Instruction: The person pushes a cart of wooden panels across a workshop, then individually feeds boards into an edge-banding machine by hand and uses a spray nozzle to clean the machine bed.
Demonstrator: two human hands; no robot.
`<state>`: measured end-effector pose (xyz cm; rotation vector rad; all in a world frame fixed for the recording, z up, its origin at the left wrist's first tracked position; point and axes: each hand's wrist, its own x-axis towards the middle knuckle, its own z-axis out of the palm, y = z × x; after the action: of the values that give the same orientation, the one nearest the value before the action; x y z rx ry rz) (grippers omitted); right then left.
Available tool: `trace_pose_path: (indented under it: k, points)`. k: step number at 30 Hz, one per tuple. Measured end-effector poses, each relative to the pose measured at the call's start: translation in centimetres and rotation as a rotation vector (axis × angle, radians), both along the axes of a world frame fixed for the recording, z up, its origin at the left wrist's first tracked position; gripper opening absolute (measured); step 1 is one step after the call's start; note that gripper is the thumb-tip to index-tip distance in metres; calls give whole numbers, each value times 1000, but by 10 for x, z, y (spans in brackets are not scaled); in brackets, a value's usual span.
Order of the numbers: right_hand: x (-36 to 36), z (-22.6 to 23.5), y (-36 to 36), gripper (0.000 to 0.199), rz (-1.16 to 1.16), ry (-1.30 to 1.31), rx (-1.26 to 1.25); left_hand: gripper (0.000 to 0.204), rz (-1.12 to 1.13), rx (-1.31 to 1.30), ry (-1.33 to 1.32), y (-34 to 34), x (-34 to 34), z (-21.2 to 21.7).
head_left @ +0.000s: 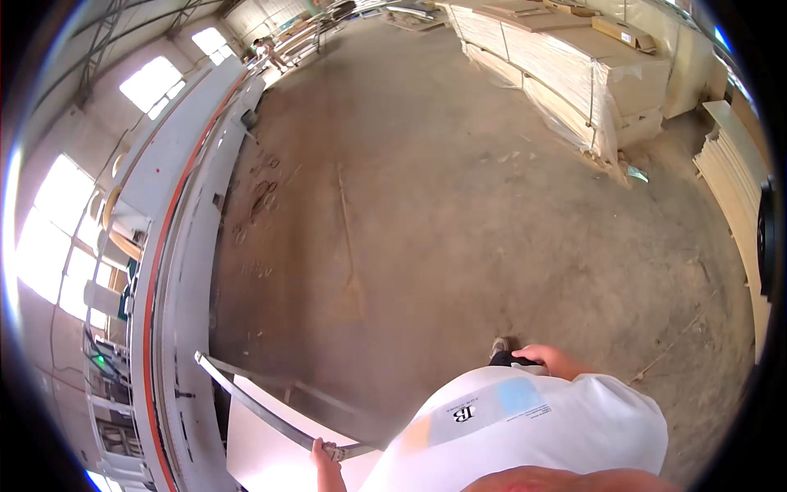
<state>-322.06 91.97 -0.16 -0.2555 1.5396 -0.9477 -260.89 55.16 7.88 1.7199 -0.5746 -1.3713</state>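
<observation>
My left hand [326, 456] is closed around a grey metal bar [266, 416] at the lower left. This bar is part of a frame that slants up and left towards a long machine. A white panel [254, 447] lies under and beside the bar, partly cut off by the lower edge. My right hand [543, 356] hangs at my side, next to dark cloth and a shoe [499, 348]. Its fingers are too small and partly covered to tell whether they hold anything.
A long white machine with an orange stripe [168, 215] runs along the left. Wrapped stacks of boards [566, 78] stand at the far right, and more panels [731, 176] lean at the right edge. A person [269, 54] is far off beyond the machine. Concrete floor [459, 205] lies between.
</observation>
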Motion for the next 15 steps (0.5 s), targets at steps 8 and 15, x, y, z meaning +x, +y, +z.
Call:
trace_pose_path:
  k: [8, 15]
  points:
    - [-240, -64, -111, 56, 27, 242, 269, 30, 6, 38, 31, -138, -167, -32]
    - [-362, -108, -166, 47, -138, 303, 282, 34, 6, -7, 50, -239, -319, -28]
